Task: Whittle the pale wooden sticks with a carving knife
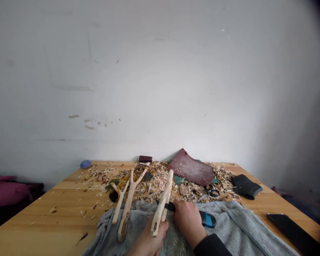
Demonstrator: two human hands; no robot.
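My left hand (148,237) is closed around a peeled, pale wooden stick (162,205), which looks forked and slants up and away from me. In my right hand (188,221) is a utility knife (208,219) with a black and blue handle. Its dark blade end points left and meets the stick, partly hidden behind it. Left of my hands, a larger peeled forked branch (128,207) and a smaller forked branch (120,205) lie on a grey towel (218,227).
Wood shavings (157,177) cover the back of the wooden table (42,217). Among them are maroon leather (193,169), scissors (213,192) and a thread spool (145,159). Black material (246,186) and a phone (293,231) lie right; a blue ball of yarn (85,164) sits back left.
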